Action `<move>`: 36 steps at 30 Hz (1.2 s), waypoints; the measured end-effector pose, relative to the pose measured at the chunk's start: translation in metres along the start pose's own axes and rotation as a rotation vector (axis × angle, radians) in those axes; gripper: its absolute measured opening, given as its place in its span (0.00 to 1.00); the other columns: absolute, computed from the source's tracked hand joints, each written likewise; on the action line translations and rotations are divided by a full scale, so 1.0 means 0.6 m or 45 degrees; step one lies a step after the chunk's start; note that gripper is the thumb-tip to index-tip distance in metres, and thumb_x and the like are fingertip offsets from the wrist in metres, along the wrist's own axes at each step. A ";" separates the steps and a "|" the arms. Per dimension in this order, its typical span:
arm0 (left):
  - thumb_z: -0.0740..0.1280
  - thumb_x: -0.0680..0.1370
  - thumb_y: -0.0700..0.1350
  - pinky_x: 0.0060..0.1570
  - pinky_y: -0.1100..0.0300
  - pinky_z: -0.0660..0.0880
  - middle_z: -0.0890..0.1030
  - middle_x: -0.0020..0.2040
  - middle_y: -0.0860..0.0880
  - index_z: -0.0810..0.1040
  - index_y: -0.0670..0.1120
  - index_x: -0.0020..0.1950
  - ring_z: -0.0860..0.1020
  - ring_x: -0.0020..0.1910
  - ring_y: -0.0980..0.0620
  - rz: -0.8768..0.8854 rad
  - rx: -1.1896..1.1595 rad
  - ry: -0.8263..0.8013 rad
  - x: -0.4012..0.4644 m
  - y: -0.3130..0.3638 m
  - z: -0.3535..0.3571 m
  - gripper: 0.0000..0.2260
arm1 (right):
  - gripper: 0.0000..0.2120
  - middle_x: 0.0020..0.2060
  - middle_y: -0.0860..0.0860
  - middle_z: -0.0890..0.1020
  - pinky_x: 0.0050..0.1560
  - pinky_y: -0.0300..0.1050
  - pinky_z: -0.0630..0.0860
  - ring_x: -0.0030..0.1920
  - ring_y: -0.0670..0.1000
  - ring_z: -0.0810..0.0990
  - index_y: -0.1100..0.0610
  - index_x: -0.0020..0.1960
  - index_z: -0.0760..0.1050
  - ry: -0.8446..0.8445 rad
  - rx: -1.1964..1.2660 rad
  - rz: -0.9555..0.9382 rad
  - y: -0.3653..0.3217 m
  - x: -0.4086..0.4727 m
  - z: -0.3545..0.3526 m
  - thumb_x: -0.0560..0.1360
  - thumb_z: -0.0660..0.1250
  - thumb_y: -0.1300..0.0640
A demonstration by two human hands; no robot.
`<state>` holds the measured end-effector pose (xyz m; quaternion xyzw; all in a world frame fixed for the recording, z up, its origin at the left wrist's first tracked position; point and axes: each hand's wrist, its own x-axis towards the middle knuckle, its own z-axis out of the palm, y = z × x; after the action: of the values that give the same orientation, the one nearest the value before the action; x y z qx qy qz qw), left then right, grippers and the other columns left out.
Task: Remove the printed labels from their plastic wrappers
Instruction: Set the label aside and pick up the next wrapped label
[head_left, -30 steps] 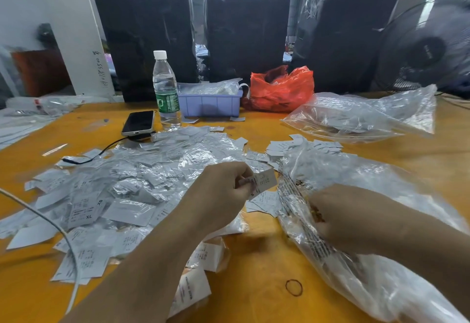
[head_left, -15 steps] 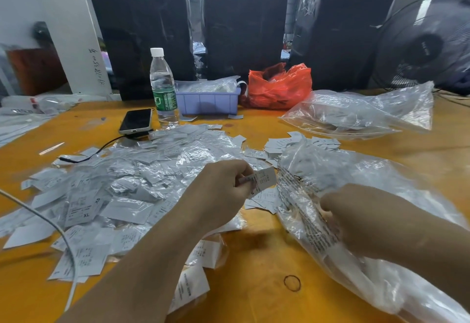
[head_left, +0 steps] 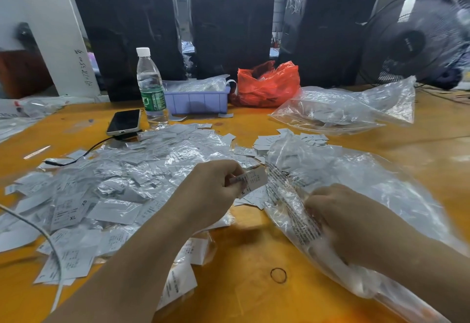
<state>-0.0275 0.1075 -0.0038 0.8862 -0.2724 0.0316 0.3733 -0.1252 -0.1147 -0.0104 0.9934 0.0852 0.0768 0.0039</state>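
My left hand [head_left: 216, 190] pinches a small stack of white printed labels [head_left: 253, 180] above the orange table [head_left: 254, 246]. To its left spreads a heap of wrapped labels and loose wrappers [head_left: 114, 183]. My right hand [head_left: 340, 216] sits at the mouth of a large clear plastic bag [head_left: 356, 183], with the film lying over it; its fingertips are hidden. A few loose labels [head_left: 269, 142] lie behind the bag.
A water bottle [head_left: 151, 88], a phone [head_left: 124, 122] with a black cable, a purple tray [head_left: 198, 101], an orange bag [head_left: 267, 83] and another clear bag [head_left: 343, 109] stand farther back. A rubber band [head_left: 278, 275] lies near me. A white cable [head_left: 50, 246] crosses the left.
My right hand has shifted slightly deeper into the clear bag. My left hand keeps holding the labels in about the same place.
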 end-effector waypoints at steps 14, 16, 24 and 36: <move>0.67 0.80 0.47 0.36 0.61 0.76 0.81 0.42 0.56 0.80 0.54 0.47 0.78 0.39 0.56 0.000 0.023 -0.027 0.001 0.002 0.000 0.04 | 0.10 0.43 0.48 0.67 0.51 0.51 0.60 0.46 0.53 0.61 0.48 0.55 0.69 -0.032 -0.490 0.158 0.001 0.000 -0.004 0.79 0.53 0.46; 0.67 0.80 0.47 0.34 0.66 0.73 0.81 0.42 0.57 0.80 0.56 0.46 0.78 0.39 0.57 -0.005 0.027 -0.036 0.000 0.002 0.001 0.05 | 0.11 0.50 0.46 0.70 0.52 0.48 0.62 0.51 0.52 0.66 0.47 0.60 0.66 -0.042 -0.427 0.033 0.000 0.004 -0.002 0.78 0.57 0.49; 0.66 0.80 0.47 0.35 0.65 0.74 0.82 0.44 0.55 0.79 0.57 0.46 0.78 0.40 0.56 -0.002 0.019 -0.049 -0.001 0.002 0.002 0.05 | 0.08 0.51 0.45 0.73 0.47 0.44 0.60 0.50 0.50 0.66 0.47 0.56 0.71 -0.058 -0.447 -0.033 0.008 0.011 -0.005 0.77 0.59 0.51; 0.66 0.80 0.47 0.30 0.65 0.72 0.81 0.43 0.56 0.79 0.57 0.45 0.77 0.36 0.56 -0.017 -0.025 -0.026 -0.003 0.011 -0.003 0.06 | 0.07 0.34 0.46 0.73 0.40 0.47 0.71 0.37 0.50 0.71 0.53 0.38 0.70 0.235 -0.064 0.105 0.013 0.021 -0.013 0.75 0.59 0.58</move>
<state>-0.0321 0.1057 0.0013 0.8845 -0.2707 0.0172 0.3795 -0.1130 -0.1201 -0.0006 0.9844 0.0423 0.1700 0.0178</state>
